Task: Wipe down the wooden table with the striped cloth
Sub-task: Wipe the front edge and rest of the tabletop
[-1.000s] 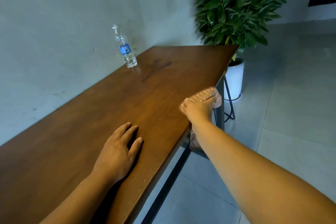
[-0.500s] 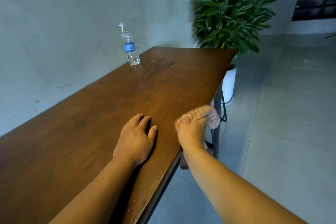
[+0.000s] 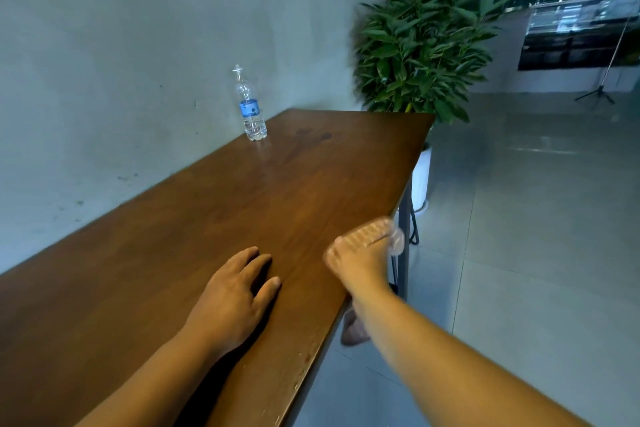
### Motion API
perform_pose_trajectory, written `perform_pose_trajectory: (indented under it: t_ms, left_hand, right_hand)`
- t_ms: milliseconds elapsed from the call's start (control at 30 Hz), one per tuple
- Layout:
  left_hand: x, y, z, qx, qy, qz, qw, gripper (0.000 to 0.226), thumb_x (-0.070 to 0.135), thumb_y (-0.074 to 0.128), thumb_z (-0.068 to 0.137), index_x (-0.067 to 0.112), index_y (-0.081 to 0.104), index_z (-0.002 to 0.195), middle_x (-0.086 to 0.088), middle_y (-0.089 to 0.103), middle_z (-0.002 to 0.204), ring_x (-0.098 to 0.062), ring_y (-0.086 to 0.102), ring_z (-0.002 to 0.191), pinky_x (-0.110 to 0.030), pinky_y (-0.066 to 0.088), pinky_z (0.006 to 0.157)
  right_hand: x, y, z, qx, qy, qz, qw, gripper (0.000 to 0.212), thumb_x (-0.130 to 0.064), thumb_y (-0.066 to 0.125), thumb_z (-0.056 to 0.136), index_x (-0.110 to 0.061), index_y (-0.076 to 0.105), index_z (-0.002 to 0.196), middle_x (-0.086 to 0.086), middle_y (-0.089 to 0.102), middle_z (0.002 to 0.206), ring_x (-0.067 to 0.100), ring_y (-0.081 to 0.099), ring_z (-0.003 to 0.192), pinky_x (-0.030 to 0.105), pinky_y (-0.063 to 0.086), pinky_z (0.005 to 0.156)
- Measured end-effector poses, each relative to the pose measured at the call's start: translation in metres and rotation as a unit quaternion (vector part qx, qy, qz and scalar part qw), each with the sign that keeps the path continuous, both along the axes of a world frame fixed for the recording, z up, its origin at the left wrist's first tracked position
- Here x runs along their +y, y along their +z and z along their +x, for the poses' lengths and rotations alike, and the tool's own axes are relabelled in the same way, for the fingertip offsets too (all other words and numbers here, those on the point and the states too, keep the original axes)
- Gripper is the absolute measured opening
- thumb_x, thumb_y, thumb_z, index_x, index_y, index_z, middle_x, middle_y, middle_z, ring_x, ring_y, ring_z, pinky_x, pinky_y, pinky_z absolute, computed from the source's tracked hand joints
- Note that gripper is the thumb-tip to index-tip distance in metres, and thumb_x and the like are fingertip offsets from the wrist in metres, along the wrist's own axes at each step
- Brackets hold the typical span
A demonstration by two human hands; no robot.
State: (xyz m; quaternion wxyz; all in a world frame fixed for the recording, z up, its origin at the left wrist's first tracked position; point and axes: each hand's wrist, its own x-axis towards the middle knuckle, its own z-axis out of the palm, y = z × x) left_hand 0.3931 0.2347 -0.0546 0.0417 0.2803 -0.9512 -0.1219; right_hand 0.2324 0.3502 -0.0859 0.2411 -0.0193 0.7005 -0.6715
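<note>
- Striped cloth (image 3: 375,234): I see it bunched under my right hand (image 3: 360,258) at the near right edge of the wooden surface (image 3: 242,211), a pale pinkish fold sticking out ahead of the knuckles and partly past the edge. It is motion-blurred, so I cannot make out the stripes clearly.
- My right fingers curl down over the cloth and hold it against the wood; the blur keeps me from telling more about the grip.
- My left hand (image 3: 232,298) lies flat on the surface just beside the right one, palm down, fingers (image 3: 258,262) straight and close together, holding nothing.
- A clear plastic water bottle (image 3: 250,107) with a blue label stands upright near the far left corner of the surface, close to the grey wall (image 3: 138,45), well apart from both hands.
- A dark stain (image 3: 304,139) marks the wood just right of the bottle.
- Beyond the far end a leafy potted plant (image 3: 422,55) stands in a white pot (image 3: 421,177) on the tiled floor (image 3: 536,218).
- A dark metal table leg (image 3: 403,246) runs down below the right edge.
</note>
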Motion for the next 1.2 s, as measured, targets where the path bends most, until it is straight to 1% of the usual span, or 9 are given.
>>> perform_pose_trajectory:
  t_ms: [67,133,267,467,533,633,867,1033,1200]
  left_hand:
    - [0.000,0.000,0.018,-0.006,0.003,0.011,1.000,0.072,0.070,0.023,0.088,0.036,0.022,0.151,0.012,0.013,0.160,-0.009,0.012,0.146,-0.032,0.018,0.118]
    - [0.002,-0.002,0.028,0.007,0.002,0.006,1.000,0.083,0.080,0.012,0.081,0.036,0.021,0.151,0.013,0.013,0.159,-0.008,0.011,0.146,-0.032,0.017,0.118]
    - [0.004,-0.006,0.026,0.024,0.008,-0.014,1.000,0.079,0.074,0.013,0.084,0.034,0.023,0.151,0.010,0.016,0.159,-0.010,0.013,0.146,-0.035,0.019,0.119]
    - [0.001,-0.010,0.024,0.025,0.005,-0.030,0.999,0.066,0.065,0.024,0.094,0.031,0.026,0.151,0.005,0.020,0.159,-0.014,0.016,0.146,-0.036,0.017,0.119]
    - [0.002,-0.010,0.023,0.034,0.004,-0.042,0.999,0.064,0.061,0.027,0.095,0.029,0.029,0.150,0.003,0.023,0.158,-0.015,0.018,0.145,-0.034,0.016,0.118]
    - [0.002,-0.009,0.023,0.035,0.005,-0.040,0.999,0.062,0.059,0.028,0.096,0.027,0.031,0.150,0.002,0.024,0.158,-0.017,0.019,0.145,-0.035,0.017,0.118]
    - [0.007,-0.011,0.030,0.069,0.019,-0.043,0.997,0.055,0.050,0.033,0.099,0.020,0.041,0.145,0.000,0.035,0.153,-0.018,0.030,0.141,-0.033,0.026,0.116]
    - [0.016,-0.009,0.062,0.060,0.008,-0.031,0.998,0.054,0.049,0.035,0.099,0.023,0.038,0.146,0.002,0.031,0.155,-0.014,0.025,0.143,-0.031,0.021,0.116]
    - [0.029,-0.004,0.112,0.041,0.010,-0.020,0.999,0.058,0.055,0.033,0.097,0.029,0.032,0.149,0.007,0.024,0.157,-0.011,0.020,0.144,-0.031,0.020,0.117]
  right_hand:
    - [-0.007,0.007,-0.028,-0.023,-0.015,0.004,1.000,0.095,-0.020,0.065,0.092,-0.027,-0.004,0.158,0.008,0.052,0.129,0.023,0.060,0.093,0.030,0.052,0.072]
    - [-0.012,0.013,-0.047,-0.028,-0.035,0.017,0.999,0.098,-0.024,0.067,0.091,-0.031,-0.005,0.157,0.007,0.048,0.138,0.029,0.057,0.110,0.039,0.052,0.090]
    - [-0.014,0.015,-0.053,0.005,-0.052,0.075,0.996,0.087,-0.037,0.061,0.095,-0.026,0.002,0.158,0.007,0.047,0.138,0.031,0.054,0.113,0.039,0.049,0.092]
    - [-0.007,0.011,-0.001,0.033,-0.053,0.091,0.994,0.073,-0.039,0.050,0.100,-0.021,0.010,0.158,0.008,0.051,0.134,0.021,0.051,0.088,0.035,0.044,0.079]
    - [0.000,0.005,0.036,0.037,-0.040,0.080,0.995,0.075,-0.044,0.049,0.098,-0.023,0.008,0.157,0.004,0.050,0.133,0.025,0.053,0.099,0.038,0.045,0.092]
    - [0.011,-0.006,0.100,0.002,-0.021,0.061,0.998,0.090,-0.060,0.046,0.088,-0.026,0.001,0.158,0.007,0.038,0.152,0.035,0.046,0.131,0.056,0.033,0.112]
    - [0.035,-0.013,0.191,0.019,0.025,0.028,0.999,0.086,-0.039,0.051,0.099,-0.028,-0.012,0.156,0.004,0.027,0.159,0.029,0.041,0.137,0.044,0.036,0.113]
    - [0.030,-0.001,0.151,0.047,-0.005,0.025,0.999,0.083,-0.025,0.066,0.092,-0.011,0.013,0.155,0.013,0.044,0.147,0.030,0.052,0.125,0.032,0.042,0.098]
    - [0.012,0.012,0.085,-0.008,-0.021,0.025,0.999,0.091,-0.027,0.064,0.091,-0.016,0.005,0.158,0.012,0.050,0.139,0.034,0.055,0.117,0.042,0.045,0.100]
